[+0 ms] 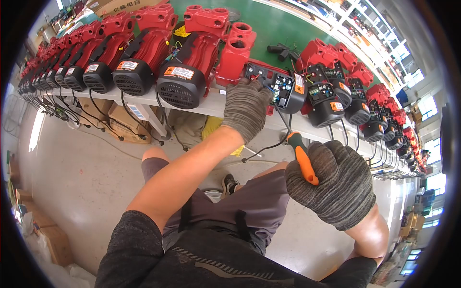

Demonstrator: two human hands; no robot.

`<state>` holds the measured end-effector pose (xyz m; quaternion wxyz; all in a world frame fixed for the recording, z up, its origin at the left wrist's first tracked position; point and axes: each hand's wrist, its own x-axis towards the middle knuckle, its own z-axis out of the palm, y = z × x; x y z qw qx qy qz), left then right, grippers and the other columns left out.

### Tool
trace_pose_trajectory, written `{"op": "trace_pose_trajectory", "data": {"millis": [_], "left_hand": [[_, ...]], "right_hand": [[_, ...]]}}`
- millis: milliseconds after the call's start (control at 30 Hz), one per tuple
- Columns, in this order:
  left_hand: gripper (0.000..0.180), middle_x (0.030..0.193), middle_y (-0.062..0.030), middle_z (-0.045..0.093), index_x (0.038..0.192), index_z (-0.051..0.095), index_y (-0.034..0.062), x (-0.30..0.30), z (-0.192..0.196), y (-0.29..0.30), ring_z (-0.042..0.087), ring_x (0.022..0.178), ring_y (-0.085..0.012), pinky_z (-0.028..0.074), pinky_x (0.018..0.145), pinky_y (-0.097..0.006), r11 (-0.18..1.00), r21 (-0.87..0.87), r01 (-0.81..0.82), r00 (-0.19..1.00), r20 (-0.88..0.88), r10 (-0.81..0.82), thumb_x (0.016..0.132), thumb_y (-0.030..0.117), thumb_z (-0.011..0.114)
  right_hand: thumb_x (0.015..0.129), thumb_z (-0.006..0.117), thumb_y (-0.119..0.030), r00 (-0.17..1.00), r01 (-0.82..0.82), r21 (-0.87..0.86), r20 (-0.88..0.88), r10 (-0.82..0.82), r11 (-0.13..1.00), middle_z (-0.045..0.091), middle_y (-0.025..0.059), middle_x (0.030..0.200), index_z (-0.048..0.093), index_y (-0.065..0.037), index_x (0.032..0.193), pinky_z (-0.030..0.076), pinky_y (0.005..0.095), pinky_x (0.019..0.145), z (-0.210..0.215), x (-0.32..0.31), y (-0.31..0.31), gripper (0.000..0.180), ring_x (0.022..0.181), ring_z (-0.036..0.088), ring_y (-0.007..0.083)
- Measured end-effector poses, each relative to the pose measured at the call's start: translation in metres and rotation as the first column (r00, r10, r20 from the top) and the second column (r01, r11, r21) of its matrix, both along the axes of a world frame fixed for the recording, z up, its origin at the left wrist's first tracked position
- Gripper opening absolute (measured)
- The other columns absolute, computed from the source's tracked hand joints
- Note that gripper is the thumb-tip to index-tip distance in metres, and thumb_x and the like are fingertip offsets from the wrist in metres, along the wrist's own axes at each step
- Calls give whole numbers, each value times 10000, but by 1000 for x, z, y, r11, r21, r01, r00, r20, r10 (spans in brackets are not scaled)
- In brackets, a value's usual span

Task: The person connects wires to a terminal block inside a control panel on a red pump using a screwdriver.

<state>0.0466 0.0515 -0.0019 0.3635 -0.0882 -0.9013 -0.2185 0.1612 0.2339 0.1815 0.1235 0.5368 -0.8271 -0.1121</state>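
My left hand (247, 106), in a grey knitted glove, reaches to a red and black motor pump (291, 94) at the bench edge. Its fingers are curled at the pump's open wiring box, where a circuit board and thin wires show; whatever they pinch is hidden. A screwdriver (303, 159) with an orange and dark green handle is gripped in my gloved right hand (336, 185). Its shaft slants up and left toward the pump's lower side. A black cable (276, 144) hangs down below that pump.
Red pumps with closed black covers (180, 84) line the green-topped bench (269, 31) to the left. Several with exposed boards (322, 93) stand to the right. Power cords hang over the edge. Cardboard boxes (126, 122) and a yellow bag (211, 126) lie under the bench.
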Motion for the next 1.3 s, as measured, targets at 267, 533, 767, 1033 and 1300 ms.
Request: {"op": "trace_pose_trajectory", "data": {"millis": [267,533,767,1033,1300], "left_hand": [[96,922,-45,689,880,737,131,-2,-6,-2,612,936,-306,462,794,-486,999,41,12,1000,-11,-12,786,118,719],[102,929,-39,689,888,742,129,0,-10,-1,606,951,-297,420,855,-503,991,127,37,999,3,-38,789,113,725],[93,927,-45,675,900,740,142,0,-6,-2,592,948,-308,415,862,-501,997,61,38,997,58,-41,815,143,702],[116,1002,-53,681,932,734,151,4,3,-3,585,1001,-311,420,849,-521,1000,23,20,989,146,-23,840,168,666],[142,1025,-61,685,957,744,158,4,-1,-3,597,1007,-318,429,856,-527,1000,-4,19,995,100,-19,844,194,665]], "right_hand": [[768,747,-43,977,138,-222,191,-95,965,650,73,790,682,30,1097,484,399,530,-2,-2,-13,343,692,626,241],[699,785,-55,986,-124,-189,91,143,974,623,142,987,700,-37,999,493,397,579,-2,-12,-4,312,746,617,280],[750,805,-94,912,317,-286,353,-208,904,613,149,924,684,-40,1044,507,422,619,0,-1,-11,323,712,609,325],[743,803,-174,992,101,-27,-73,-103,995,578,112,828,677,-72,1054,468,400,514,4,0,-10,350,665,609,284],[734,819,-200,996,83,-9,16,-83,996,562,130,813,670,-84,1114,421,424,489,-3,4,-8,424,668,592,296]]}}
